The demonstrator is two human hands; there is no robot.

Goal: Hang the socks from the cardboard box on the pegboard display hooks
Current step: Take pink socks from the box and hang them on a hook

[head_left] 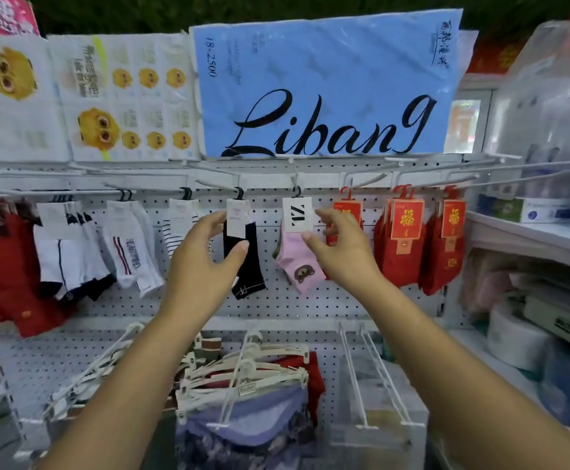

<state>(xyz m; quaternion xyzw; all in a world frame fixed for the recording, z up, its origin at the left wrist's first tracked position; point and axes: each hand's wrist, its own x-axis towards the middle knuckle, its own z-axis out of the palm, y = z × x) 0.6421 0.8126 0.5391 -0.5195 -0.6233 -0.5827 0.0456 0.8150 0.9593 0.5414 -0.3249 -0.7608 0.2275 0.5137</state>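
Left hand (209, 245) open beside black sock (244, 262); right hand (336, 244) open by pink bear sock (297, 262). Square header cards, check hangers seated on hooks.

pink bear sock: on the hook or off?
On. The pink sock hangs by its black hanger from a pegboard hook; right hand open beside it.

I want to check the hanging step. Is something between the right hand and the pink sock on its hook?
Nothing visible. The right hand is open right beside the pink sock, fingertips at its white tag. The sock already hangs from a black hook.
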